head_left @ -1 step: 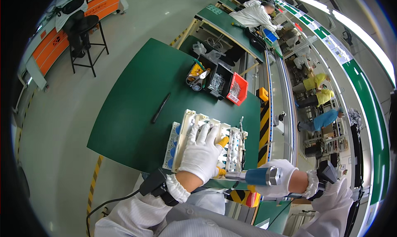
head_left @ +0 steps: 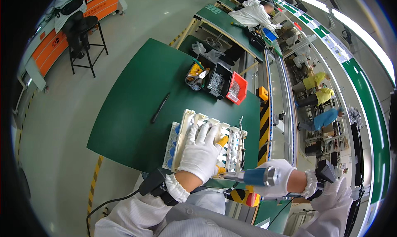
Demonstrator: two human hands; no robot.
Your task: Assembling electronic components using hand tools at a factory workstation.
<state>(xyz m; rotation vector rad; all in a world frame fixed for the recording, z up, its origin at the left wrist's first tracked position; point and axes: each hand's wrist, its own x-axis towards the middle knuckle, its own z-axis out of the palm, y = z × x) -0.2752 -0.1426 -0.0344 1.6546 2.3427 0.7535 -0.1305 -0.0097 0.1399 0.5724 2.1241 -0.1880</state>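
My left hand (head_left: 200, 154), in a white glove with yellow fingertip covers, lies spread on a cream plastic frame (head_left: 181, 148) with round openings. Blue discs show along the left side of a pale tray (head_left: 170, 152) under the frame. In my right hand (head_left: 278, 180), also gloved, is a power screwdriver (head_left: 254, 177) with a blue and silver body. Its narrow silver end points left at the frame's near right corner, close to my left thumb. Whether the tip touches the frame, I cannot tell. Thin metal parts and dark wires (head_left: 242, 148) run along the frame's right side.
On the green table (head_left: 124, 108) lies a black pen (head_left: 160, 108). Beyond the frame stand a black bin with scissors (head_left: 197, 75), a black bin of screws (head_left: 218, 81) and a red bin (head_left: 237, 89). A conveyor line (head_left: 283, 100) runs along the right. Co-workers are further off.
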